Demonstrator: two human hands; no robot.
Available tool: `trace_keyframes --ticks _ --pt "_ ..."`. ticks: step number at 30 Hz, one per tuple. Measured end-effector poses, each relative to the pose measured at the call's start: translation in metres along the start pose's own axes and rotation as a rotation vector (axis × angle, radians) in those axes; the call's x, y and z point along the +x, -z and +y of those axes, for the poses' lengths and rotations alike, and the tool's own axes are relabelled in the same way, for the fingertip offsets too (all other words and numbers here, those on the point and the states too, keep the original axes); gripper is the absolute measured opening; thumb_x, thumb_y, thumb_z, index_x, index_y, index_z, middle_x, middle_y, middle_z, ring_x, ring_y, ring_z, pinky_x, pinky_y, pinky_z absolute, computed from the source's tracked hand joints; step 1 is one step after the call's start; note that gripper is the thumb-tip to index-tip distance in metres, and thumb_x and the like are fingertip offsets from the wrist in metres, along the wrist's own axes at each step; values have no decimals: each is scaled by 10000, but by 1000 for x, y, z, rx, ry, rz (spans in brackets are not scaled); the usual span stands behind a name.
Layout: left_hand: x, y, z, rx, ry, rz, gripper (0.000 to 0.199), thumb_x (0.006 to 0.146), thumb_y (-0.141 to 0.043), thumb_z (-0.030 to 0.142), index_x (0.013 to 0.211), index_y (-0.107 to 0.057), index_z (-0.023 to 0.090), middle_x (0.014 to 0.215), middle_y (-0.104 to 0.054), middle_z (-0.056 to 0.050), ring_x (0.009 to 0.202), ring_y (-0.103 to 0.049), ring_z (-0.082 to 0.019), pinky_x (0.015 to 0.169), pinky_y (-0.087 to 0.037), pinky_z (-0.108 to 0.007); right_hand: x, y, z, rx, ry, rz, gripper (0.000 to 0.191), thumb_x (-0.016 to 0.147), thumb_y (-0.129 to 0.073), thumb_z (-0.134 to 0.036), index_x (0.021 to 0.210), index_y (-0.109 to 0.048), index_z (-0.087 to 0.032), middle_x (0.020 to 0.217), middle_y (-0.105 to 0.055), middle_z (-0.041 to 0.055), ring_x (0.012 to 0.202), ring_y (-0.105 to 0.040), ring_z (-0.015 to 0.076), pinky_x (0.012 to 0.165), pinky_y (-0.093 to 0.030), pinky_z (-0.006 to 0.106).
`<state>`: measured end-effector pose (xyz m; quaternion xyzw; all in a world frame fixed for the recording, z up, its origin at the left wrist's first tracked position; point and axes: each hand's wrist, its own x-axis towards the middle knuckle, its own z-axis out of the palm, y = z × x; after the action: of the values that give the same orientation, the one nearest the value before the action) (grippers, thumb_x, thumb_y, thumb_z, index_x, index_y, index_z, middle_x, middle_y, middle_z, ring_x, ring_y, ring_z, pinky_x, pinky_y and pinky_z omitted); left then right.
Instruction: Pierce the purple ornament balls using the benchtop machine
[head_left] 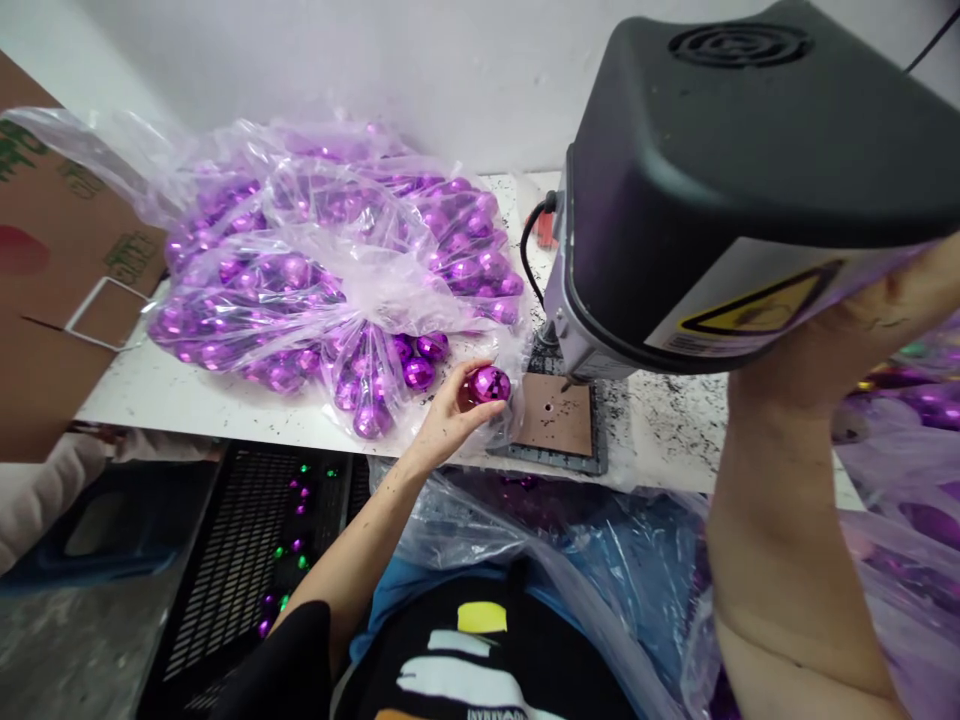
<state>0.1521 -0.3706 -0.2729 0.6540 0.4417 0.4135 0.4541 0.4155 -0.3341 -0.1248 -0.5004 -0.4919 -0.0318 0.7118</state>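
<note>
Between its thumb and fingers, my left hand (459, 405) holds a shiny purple faceted ball (490, 384), just left of the brown drill plate (553, 415). Over that plate hangs the black drill press (720, 200), its bit tip near the plate's small hole. A large clear bag of purple balls (277, 290) lies behind and left of my left hand, with loose balls at its mouth. My right hand (885, 310) is raised at the right side of the drill press; its fingers are hidden behind the machine and the frame edge.
A cardboard box (60, 280) stands at the left. Below the white table (247, 415) is a black crate (232, 560) with small green and purple beads. Clear plastic covers my lap, and more bagged purple items (915, 560) lie at the right. Dark shavings litter the tabletop.
</note>
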Motion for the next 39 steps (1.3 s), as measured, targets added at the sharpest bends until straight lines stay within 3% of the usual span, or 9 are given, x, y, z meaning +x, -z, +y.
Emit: trace_keyframes --ticks 3,6,12,15,18,21,28,33,39 --pt "-2 -1 8 -67 81 13 586 846 -718 451 1342 -500 226 1205 -633 -100 932 -689 -197 743 -581 -296 -2 2 2 -30 178 -60 494 920 -413 -572 725 -408 -118 638 -258 -58 590 -277 -20 616 -223 220" --pt "-2 0 16 -185 141 -69 590 870 -689 440 1387 -476 249 1169 -645 -89 918 -695 -205 689 -578 -282 -2 3 3 -40 181 -80 476 938 -400 -566 757 -403 -127 635 -256 -55 570 -286 -17 591 -227 192" --pt "-2 -17 24 -43 67 -240 494 965 -542 459 1424 -474 290 1417 -561 -57 1290 -546 -255 1032 -478 -368 -1 0 3 -38 219 -54 521 927 -383 -632 747 -351 -144 641 -249 -49 583 -266 -1 584 -218 193" --pt "-2 -33 18 99 87 -122 608 858 -703 458 1372 -472 227 1287 -621 -83 1179 -600 -251 1002 -477 -373 0 -1 5 -32 227 -65 527 936 -371 -638 749 -340 -147 649 -239 -47 597 -252 7 598 -204 198" --pt "1 -48 11 230 43 15 546 770 -799 427 1200 -554 196 1130 -658 -70 1045 -625 -238 929 -490 -371 1 0 5 -60 239 -53 525 937 -365 -635 750 -339 -145 646 -250 -46 614 -263 8 611 -202 199" --pt "4 -60 7 328 -37 76 502 757 -826 388 1154 -579 205 1090 -669 -54 993 -621 -228 888 -489 -360 0 1 2 -94 227 -57 521 931 -360 -621 747 -350 -134 653 -260 -46 629 -270 -3 624 -210 189" --pt "9 -77 2 531 -244 82 478 784 -813 383 1171 -588 215 1120 -651 -63 1027 -591 -232 907 -463 -355 -2 2 -5 -92 182 -83 519 904 -360 -614 732 -351 -124 666 -231 -45 640 -256 -18 633 -222 172" --pt "17 -86 6 602 -160 91 448 737 -838 372 1105 -628 225 1021 -599 -42 987 -566 -231 871 -444 -349 -2 3 -5 -88 192 -84 511 916 -371 -598 741 -392 -118 675 -247 -40 647 -261 -6 643 -240 188" --pt "25 -83 11 617 -111 24 410 732 -835 377 1064 -640 239 988 -589 -26 998 -566 -239 920 -420 -389 -4 3 -7 -87 222 -99 488 939 -369 -567 753 -411 -118 673 -243 -34 649 -251 3 634 -237 195"
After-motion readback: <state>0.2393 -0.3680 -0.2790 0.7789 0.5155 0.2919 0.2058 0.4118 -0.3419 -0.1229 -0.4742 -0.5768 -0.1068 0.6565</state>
